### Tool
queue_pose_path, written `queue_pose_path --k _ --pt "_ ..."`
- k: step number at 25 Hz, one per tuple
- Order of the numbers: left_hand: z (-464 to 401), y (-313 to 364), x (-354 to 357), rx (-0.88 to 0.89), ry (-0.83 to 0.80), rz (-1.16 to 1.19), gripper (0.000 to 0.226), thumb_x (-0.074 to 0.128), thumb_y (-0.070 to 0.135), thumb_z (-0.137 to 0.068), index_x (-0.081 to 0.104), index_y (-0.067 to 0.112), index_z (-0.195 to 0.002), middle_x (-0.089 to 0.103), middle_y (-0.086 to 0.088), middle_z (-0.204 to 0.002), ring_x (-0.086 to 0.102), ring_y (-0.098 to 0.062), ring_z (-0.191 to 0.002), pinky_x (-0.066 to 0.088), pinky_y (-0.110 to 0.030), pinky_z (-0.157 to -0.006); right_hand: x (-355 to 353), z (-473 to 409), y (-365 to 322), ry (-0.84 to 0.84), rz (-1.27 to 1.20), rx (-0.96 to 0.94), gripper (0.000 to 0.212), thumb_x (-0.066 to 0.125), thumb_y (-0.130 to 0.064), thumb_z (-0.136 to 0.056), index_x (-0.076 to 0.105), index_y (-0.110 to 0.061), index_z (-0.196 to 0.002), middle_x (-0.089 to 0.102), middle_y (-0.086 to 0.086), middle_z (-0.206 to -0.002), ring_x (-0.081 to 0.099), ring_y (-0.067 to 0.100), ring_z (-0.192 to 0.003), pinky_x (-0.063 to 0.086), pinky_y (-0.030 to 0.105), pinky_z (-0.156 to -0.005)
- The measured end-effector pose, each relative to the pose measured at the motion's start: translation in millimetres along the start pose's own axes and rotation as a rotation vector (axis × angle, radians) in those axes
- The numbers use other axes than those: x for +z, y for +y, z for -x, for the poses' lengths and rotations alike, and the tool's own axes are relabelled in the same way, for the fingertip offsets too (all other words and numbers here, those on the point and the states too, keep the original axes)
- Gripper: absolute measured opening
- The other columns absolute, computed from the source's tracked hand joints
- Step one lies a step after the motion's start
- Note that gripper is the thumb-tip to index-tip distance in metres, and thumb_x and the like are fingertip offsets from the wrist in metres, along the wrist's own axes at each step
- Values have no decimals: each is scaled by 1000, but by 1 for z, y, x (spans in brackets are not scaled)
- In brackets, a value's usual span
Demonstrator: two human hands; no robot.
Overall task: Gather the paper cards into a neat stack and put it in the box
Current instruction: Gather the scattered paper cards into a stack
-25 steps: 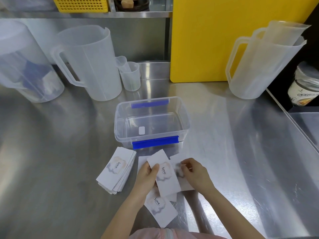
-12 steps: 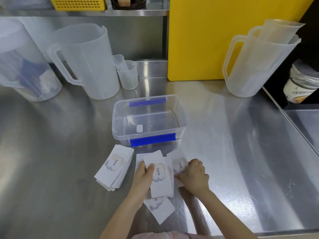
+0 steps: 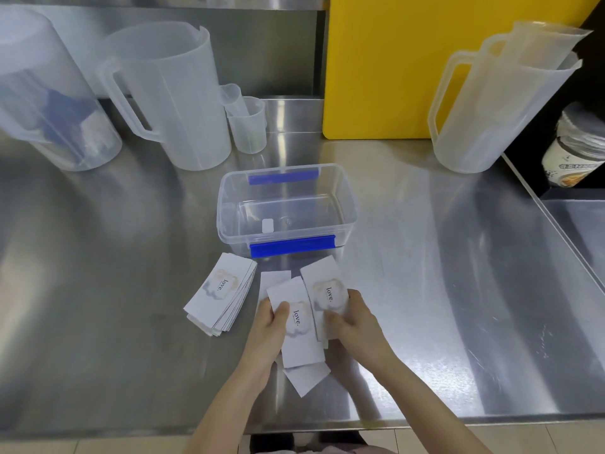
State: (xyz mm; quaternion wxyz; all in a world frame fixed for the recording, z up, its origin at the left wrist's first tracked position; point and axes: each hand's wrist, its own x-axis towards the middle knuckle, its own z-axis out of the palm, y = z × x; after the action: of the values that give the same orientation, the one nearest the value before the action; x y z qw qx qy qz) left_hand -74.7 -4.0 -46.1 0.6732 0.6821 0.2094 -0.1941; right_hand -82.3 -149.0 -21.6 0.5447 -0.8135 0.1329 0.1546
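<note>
Loose cards (image 3: 299,317): white, oblong, each printed "love." over a pale cloud, overlapping just in front of the clear box (image 3: 340,194). Your left hand (image 3: 266,332) pinched one card under the thumb; your right hand (image 3: 355,319) gripped another by its edge. Gathered stack (image 3: 221,298) lay fanned left of them, near the box's blue latch (image 3: 292,250).

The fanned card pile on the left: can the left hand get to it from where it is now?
Probably yes. The fanned card pile lies in the open on the steel counter, just left of the left hand, nothing between them. But that hand's fingers already pinch a card, which it must release or carry along.
</note>
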Motion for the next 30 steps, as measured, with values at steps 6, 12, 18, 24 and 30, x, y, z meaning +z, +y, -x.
queue_pose_path --k 6,12,18,24,30 --pt "15 0 -6 19 68 95 22 38 19 -95 56 22 -109 67 -2 -108 63 -23 -101 49 -41 -89 13 11 -1 -5 -139 -33 24 48 -24 -91 45 -18 -114 54 -19 -92 57 13 -93 46 18 -71" --pt "20 1 -9 27 52 158 22 43 22 -93 58 22 -110 69 2 -105 66 -18 -96 52 -40 -88 26 16 -2 -114 99 -119 30 50 -18 -89 49 -15 -118 61 -2 -108 55 16 -97 43 25 -81" --pt "27 -6 -18 27 110 154 23 44 17 -93 55 21 -112 66 1 -105 63 -19 -96 52 -32 -78 34 15 3 -154 250 -135 32 41 -26 -95 60 -2 -102 56 14 -93 54 26 -90 38 25 -68" --pt "36 -20 -37 -28 194 188 28 40 16 -94 52 17 -120 63 -4 -113 60 -24 -104 49 -37 -82 46 7 21 -117 743 10 50 53 -43 -84 45 -6 -118 49 11 -123 49 30 -116 40 37 -93" --pt "42 -30 -45 -31 221 201 29 40 15 -94 52 14 -120 63 -8 -114 60 -27 -107 48 -36 -82 68 8 22 -63 911 -56 59 61 -46 -77 41 -6 -114 45 11 -122 45 29 -114 37 37 -93"
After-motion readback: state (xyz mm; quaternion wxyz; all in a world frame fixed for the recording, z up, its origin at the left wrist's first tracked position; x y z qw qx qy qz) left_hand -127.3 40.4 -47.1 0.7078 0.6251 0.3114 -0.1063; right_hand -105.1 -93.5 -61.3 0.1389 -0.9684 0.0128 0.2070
